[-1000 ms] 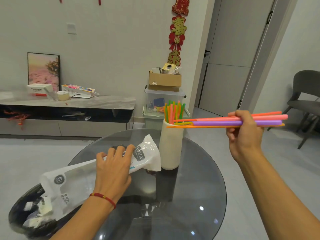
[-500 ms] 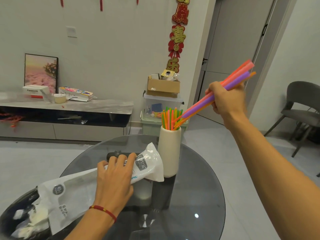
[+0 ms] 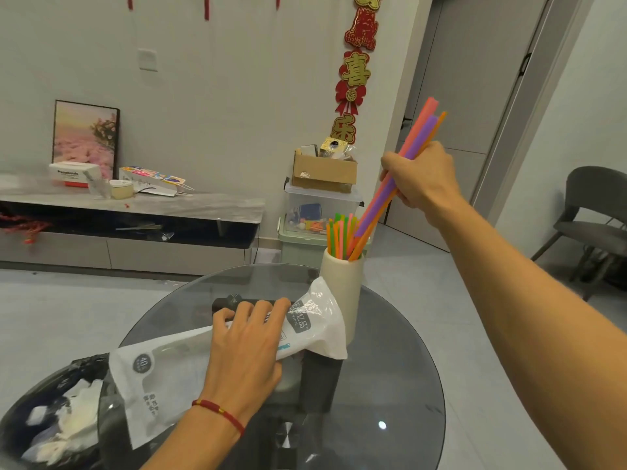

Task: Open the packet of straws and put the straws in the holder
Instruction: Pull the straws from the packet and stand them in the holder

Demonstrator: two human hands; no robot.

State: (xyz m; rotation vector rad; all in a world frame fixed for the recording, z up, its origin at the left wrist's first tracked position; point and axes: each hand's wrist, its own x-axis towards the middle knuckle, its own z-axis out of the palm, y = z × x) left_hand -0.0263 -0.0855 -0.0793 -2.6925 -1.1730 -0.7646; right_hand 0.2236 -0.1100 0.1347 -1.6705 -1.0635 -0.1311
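One camera, the head view, is showing the whole scene. The right hand (image 3: 419,179) is gripping a small bundle of straws (image 3: 400,178), pink, purple and orange, fingers wrapped closed around them near the middle of their length. The bundle's long axis is slanting steeply, upper ends pointing up and to the right, lower ends pointing down and to the left at the mouth of the holder (image 3: 342,290). Those lower tips are sitting right at the rim, among the green, orange and pink straws already standing inside; whether they are past the rim I cannot tell for sure. The holder, a pale upright cylinder, is standing on the round glass table (image 3: 407,385), below and to the left of the right hand, so that hand is clearly the nearer one for the drop.

The right arm is reaching forward and raised, wrist cocked so the bundle is angling downward. To my judgement, the coming move is calling for the straws to tip closer to upright and slide down along their own axis.

The left hand (image 3: 246,351) is lying palm down on the white packet (image 3: 176,371), fingers spread, pressing it flat to the table just beside the holder's base. The packet is looking limp and largely emptied.
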